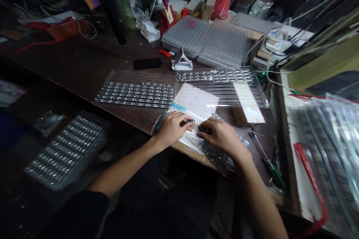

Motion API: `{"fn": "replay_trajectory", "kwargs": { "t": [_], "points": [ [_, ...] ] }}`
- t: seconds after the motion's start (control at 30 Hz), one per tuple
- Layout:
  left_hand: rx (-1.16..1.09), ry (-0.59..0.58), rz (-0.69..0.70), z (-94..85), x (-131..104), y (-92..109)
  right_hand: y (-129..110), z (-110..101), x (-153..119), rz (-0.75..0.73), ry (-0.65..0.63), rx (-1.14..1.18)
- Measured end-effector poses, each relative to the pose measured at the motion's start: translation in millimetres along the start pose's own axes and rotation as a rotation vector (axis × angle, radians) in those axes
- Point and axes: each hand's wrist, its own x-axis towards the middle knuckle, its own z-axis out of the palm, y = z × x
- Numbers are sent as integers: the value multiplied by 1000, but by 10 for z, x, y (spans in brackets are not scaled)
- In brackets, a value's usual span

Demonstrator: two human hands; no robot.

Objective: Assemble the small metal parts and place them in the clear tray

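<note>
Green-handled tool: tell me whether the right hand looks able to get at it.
Probably yes: the green-handled tool lies to the right of the right hand, with nothing visible lying over it, though that hand may be holding something.

No text is legible; the label (pixel 169 16) on the red packet (pixel 163 24) is blurred.

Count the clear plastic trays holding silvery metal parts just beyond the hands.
2: the left clear ribbed plastic tray, near the black phone, and the right clear ribbed plastic tray beside it. Others may be hidden.
</note>
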Motion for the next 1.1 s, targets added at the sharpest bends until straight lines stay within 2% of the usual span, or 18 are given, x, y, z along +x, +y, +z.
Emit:
{"fn": "replay_trajectory", "kwargs": {
  "t": [0.17,0.37,0.53,0.63,0.73,0.83,0.9,1.0,1.1],
  "points": [
    [7,-30,-15,84,3,-37,19,-32,-48,-16,-103,13],
    [31,-46,-15,105,2,-54,1,-13,-54,-52,-16,-43],
    [37,-51,-3,106,8,-65,12,-28,-39,-83,-43,-28],
    [36,-55,7,108,11,-72,31,-32,-31,-104,-7,55],
    [9,-21,24,91,5,-45,52,6,5,-82,89,198],
    [-44,102,11,7,-9,-22,29,105,84,-96,213,274],
    [-52,150,-18,-98,-4,-52,-19,189,143,-150,217,297],
    [-6,120,-49,-317,90,-206,-105,292,202,-205,156,278],
    [65,96,-59,-542,351,-449,-168,335,208,-220,129,155]
  ]
}}
